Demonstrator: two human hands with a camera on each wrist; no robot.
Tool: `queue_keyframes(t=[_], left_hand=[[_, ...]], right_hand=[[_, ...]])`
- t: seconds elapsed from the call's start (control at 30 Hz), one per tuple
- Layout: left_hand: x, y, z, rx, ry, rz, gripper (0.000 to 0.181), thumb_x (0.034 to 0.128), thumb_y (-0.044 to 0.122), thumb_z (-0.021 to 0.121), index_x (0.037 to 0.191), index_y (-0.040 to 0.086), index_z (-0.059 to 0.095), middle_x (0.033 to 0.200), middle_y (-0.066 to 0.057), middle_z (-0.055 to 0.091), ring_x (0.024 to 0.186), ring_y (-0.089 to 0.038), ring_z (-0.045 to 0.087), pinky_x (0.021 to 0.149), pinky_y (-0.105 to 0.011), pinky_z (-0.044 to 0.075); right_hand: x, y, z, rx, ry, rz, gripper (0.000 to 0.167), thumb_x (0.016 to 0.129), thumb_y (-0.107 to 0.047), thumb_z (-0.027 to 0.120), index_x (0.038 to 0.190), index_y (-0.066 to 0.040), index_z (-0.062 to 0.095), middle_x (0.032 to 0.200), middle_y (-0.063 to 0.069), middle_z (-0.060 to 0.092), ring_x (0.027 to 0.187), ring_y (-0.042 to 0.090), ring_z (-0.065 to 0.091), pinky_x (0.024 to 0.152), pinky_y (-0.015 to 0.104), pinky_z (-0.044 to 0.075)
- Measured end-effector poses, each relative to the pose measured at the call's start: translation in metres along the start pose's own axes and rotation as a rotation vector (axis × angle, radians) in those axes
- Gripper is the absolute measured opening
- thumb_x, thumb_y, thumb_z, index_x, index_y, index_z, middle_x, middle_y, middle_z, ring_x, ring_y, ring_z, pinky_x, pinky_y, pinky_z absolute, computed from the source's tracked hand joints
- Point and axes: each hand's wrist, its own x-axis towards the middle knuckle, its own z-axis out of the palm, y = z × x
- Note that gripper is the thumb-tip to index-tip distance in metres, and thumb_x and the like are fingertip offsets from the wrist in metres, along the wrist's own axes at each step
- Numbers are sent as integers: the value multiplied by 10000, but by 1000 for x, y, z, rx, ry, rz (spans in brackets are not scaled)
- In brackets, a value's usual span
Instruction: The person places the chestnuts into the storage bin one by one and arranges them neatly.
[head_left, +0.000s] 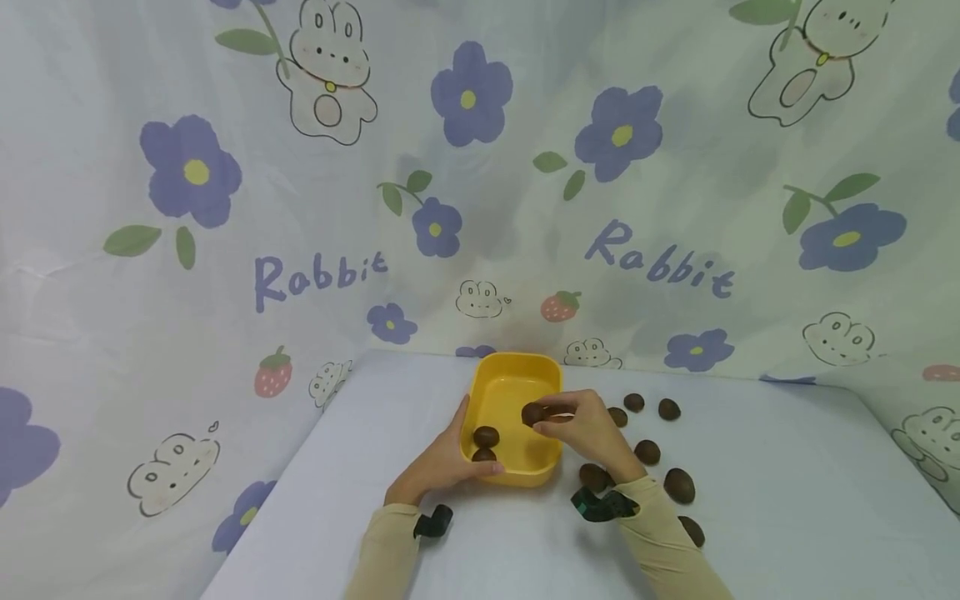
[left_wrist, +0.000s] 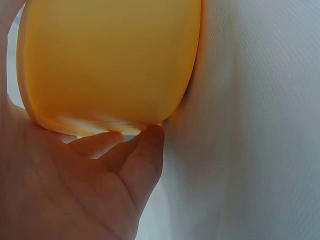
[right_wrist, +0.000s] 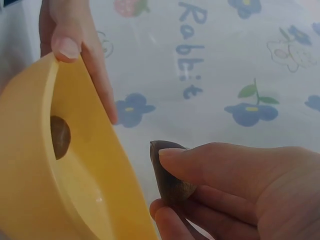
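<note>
1. Brown, rounded, nut-like pieces [head_left: 679, 486] lie loose on the white counter [head_left: 787, 517], near our right sleeve [head_left: 671, 542]; brushing them could set some rolling.
2. Our left hand [head_left: 442, 462] grips the yellow, rounded-rectangular plastic tray [head_left: 513, 417] by its near-left corner; a slack hold might let it slide.
3. Two similar brown pieces [head_left: 486, 437] sit inside, close to that hand; tilting could shift them.
4. Our right hand [head_left: 588, 421] pinches one dark-brown, rounded piece [head_left: 532, 414], seemingly above the tray's right side; a weak pinch might drop it onto the rim.
</note>
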Motion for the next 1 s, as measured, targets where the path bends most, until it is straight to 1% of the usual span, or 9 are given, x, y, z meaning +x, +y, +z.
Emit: queue_keyframes(t=[0.13,0.23,0.33,0.47,0.53,0.6,0.73,0.9,1.0], left_hand=[[0,-1,1,-4,4,-13,1360,738,500,906,1673,285,-58,1763,-8,109,1575,-258,304,1277,-603,260],[-1,0,1,-10,4,-22,1363,736,491,909,1673,284,-58,1762,-6,108,1579,-261,295,1281,-601,252],[-2,1,0,-6,1,-26,1371,733,489,912,1675,258,-58,1762,-11,110,1580,-266,292,1283,-599,249],[-1,3,0,-1,1,-17,1384,729,490,916,1677,229,-58,1763,-25,104,1581,-278,290,1281,-599,252],[-1,3,0,-3,1,-19,1383,728,490,917,1676,248,-62,1762,-21,107,1578,-275,296,1281,-600,253],[-2,2,0,0,5,-23,1378,729,494,916,1675,266,-61,1762,-18,111,1573,-273,304,1278,-604,257],[-1,1,1,2,0,-19,1357,743,490,907,1670,308,-67,1759,0,122,1563,-255,321,1275,-606,263],[1,2,1,7,3,10,1346,746,474,910,1670,321,-57,1740,31,194,1533,-218,366,1277,-585,273],[1,2,2,-1,6,4,1351,735,474,918,1668,336,-49,1728,47,224,1521,-208,382,1280,-574,275]], right_hand=[[0,0,5,-10,-23,-23,313,844,-122,838,1150,-85,786,1106,74,781,1060,239,728,903,382,642],[0,0,9,-18,-32,-15,323,838,-125,846,1152,-78,786,1101,72,784,1074,242,722,885,370,646],[0,0,13,-21,-39,6,329,834,-114,848,1155,-81,785,1090,66,790,1046,234,738,862,356,650],[1,3,17,-23,-63,-14,330,838,-97,843,1161,-67,781,1080,82,794,1014,245,752,849,348,652],[2,5,20,-26,-76,-31,330,837,-84,840,1160,-51,778,1082,95,793,1025,254,749,854,352,651],[1,6,24,-28,-90,-29,331,833,-79,845,1155,-43,778,1081,98,792,1021,258,747,860,365,651],[1,7,30,-75,-104,-28,327,824,-81,855,1138,-30,781,1078,101,790,1000,247,746,872,394,648],[1,8,34,-177,-133,-85,285,839,-67,835,1117,-25,787,1079,99,789,958,207,739,865,396,644],[0,8,35,-222,-160,-103,265,839,-51,827,1101,-33,794,1056,83,793,905,165,726,838,371,642]])
